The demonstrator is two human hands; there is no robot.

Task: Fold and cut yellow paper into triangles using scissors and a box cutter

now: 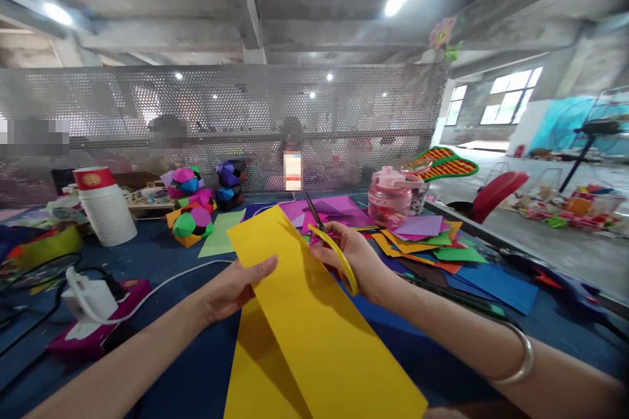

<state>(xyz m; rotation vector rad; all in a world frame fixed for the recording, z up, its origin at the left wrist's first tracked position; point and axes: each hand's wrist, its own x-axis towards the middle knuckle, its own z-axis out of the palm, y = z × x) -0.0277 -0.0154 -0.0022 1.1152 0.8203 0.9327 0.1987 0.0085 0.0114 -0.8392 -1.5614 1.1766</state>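
Note:
A large sheet of yellow paper point(314, 314) slants across the middle of the view, its upper part folded or overlapping a lower yellow part. My left hand point(240, 285) pinches its left edge, thumb on top. On the right, my right hand point(351, 255) is closed around the yellow handles of a pair of scissors point(339, 252). The dark blades point up and away, beside the paper's upper right edge. Behind them lie purple sheets point(339, 206) on the blue tabletop point(181, 301).
Stacked paper cups point(105, 209), folded paper balls point(191, 222) and a power strip point(98, 327) with cables are on the left. A pink jar point(390, 200), coloured paper pieces point(422, 242) and a glue gun point(560, 288) lie right. A phone point(293, 171) stands before the perforated screen.

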